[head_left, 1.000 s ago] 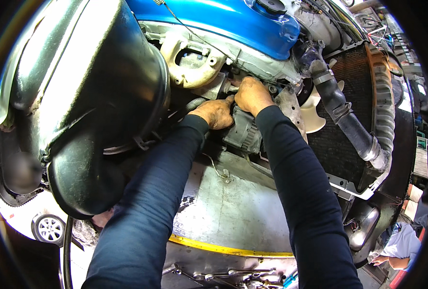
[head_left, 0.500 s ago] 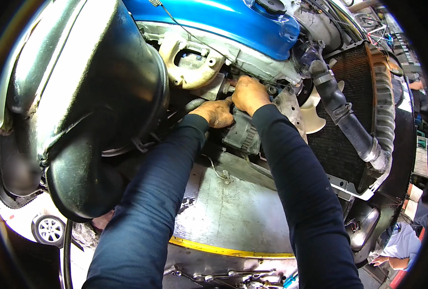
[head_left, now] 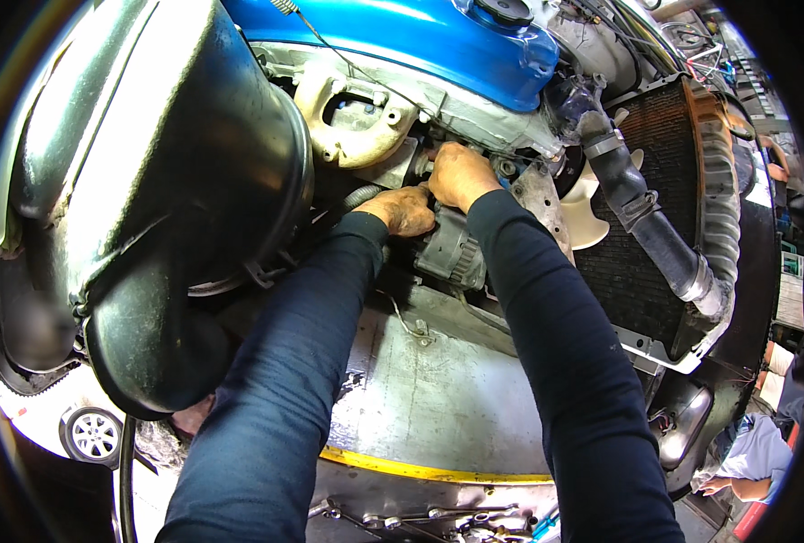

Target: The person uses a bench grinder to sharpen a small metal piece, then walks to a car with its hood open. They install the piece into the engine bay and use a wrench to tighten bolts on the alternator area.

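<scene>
Both my hands are together at the side of an engine, just above an alternator (head_left: 453, 255). My left hand (head_left: 404, 212) has its fingers curled in behind the alternator's upper left, beside a ribbed hose (head_left: 360, 196). Close against it, my right hand (head_left: 461, 176) is bent into a fist over the alternator's top. Whatever the fingers grip is hidden under the knuckles. A pale exhaust manifold (head_left: 352, 152) lies just beyond my left hand. To the right of my right hand stands a grey metal bracket (head_left: 539, 197) with holes.
A blue engine cover (head_left: 393, 43) spans the far side. Left stands a big black canister (head_left: 239, 136); right, a fan (head_left: 585, 223), a radiator hose (head_left: 631, 192) and a radiator (head_left: 660, 262). Wrenches (head_left: 438, 514) lie below the yellow edge (head_left: 429, 465). Another person (head_left: 755, 457) is at lower right.
Both hands stay at the same spot above the alternator, with only a slight shift of the fingers. The whole view has moved a little.
</scene>
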Demonstrator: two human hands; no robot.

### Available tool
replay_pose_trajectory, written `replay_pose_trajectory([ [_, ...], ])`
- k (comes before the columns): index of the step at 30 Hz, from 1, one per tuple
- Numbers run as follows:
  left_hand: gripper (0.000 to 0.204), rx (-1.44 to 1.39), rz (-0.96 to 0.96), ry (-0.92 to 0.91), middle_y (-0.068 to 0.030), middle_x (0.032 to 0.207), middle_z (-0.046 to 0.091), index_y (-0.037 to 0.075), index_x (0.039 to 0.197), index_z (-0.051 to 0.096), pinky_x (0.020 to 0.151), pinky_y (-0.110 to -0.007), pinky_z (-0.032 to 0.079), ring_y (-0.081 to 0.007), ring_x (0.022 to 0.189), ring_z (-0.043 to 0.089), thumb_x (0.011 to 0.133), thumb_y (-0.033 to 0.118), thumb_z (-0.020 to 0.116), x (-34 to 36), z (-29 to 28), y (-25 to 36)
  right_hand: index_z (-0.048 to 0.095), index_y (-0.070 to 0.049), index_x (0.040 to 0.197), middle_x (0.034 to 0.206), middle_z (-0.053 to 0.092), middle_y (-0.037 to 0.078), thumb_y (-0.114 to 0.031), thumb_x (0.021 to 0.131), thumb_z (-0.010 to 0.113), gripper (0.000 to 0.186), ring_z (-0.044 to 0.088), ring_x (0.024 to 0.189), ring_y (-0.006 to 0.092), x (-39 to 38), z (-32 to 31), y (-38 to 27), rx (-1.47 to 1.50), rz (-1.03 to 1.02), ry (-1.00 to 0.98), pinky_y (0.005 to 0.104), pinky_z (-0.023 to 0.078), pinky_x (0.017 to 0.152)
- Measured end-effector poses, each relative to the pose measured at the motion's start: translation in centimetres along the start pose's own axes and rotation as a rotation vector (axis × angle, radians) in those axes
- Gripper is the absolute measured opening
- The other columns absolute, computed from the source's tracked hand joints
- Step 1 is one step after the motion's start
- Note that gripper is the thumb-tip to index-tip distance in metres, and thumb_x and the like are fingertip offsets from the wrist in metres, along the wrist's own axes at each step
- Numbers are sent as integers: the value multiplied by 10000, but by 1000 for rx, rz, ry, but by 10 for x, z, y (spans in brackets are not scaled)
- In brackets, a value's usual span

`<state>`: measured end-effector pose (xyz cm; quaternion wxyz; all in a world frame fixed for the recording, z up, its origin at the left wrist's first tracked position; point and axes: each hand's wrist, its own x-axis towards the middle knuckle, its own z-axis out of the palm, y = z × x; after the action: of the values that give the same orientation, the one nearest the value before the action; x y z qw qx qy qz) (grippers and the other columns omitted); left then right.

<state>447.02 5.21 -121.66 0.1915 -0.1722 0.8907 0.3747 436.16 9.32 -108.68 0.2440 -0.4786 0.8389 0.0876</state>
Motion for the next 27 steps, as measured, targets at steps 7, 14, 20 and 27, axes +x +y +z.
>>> replay_pose_trajectory([
  [7, 506, 58, 3, -48, -264, 1400, 614, -17, 1361, 604, 1101, -409, 465, -394, 1315, 588, 906, 198, 545, -27, -28, 29, 713, -25, 1239, 1273, 703, 234, -163, 911, 703, 356, 678, 1207, 389, -11, -9, -4, -20, 2, -11, 462, 554, 1020],
  [14, 339, 453, 234, -140, -202, 1388, 639, 41, 1194, 739, 1111, -394, 477, -347, 1321, 591, 985, 172, 506, -32, -36, 35, 715, 37, 1181, 1254, 698, 261, -138, 881, 678, 348, 690, 1160, 400, -14, -4, -2, 58, 3, 163, 450, 562, 990],
  [20, 372, -59, 116, 0, -214, 1388, 630, 39, 1236, 694, 1105, -396, 466, -325, 1311, 594, 995, 221, 477, -37, -33, 36, 734, 34, 1135, 1189, 718, 263, -182, 900, 644, 332, 707, 1117, 384, -24, 18, 1, 16, -59, 13, 452, 562, 963],
  [27, 476, 227, 331, -36, -236, 1415, 605, 29, 1355, 606, 1122, -413, 439, -355, 1345, 557, 963, 279, 502, 3, -4, -1, 763, 78, 819, 867, 713, 316, -22, 643, 643, 235, 734, 861, 432, -4, 13, 12, -202, -417, -248, 456, 584, 728],
])
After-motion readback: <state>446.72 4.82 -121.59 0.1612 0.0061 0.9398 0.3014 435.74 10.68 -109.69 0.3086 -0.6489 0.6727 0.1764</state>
